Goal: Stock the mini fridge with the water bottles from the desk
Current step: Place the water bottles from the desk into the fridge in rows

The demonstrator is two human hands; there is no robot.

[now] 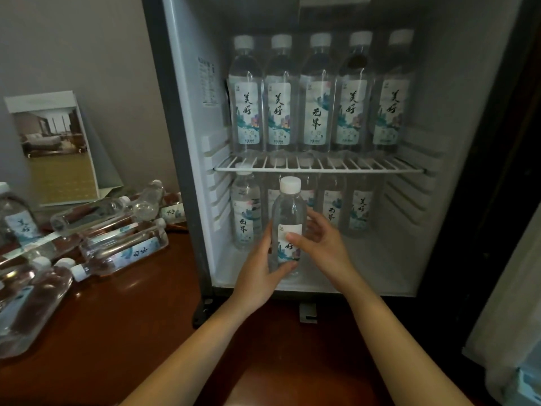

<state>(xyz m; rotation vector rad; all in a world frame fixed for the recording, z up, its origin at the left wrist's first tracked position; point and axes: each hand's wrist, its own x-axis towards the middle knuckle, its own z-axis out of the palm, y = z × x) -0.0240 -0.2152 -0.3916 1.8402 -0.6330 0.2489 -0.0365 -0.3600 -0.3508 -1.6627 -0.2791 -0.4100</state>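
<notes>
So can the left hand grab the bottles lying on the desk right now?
Probably not yet: the left hand is wrapped around the upright bottle at the fridge. Nothing blocks the way to the desk bottles once it lets go.

This looks like a hotel room: a small mini fridge (322, 142) stands on a dark wooden tabletop (131, 332), and a printed card (52, 148) showing a furnished bedroom leans against the grey wall (87, 54).

Five bottles (320, 92) on fridge shelf (319, 167), perhaps four below, held bottle (288, 227) in front, spare bottles (123, 247) on desk (131, 332) left
</notes>
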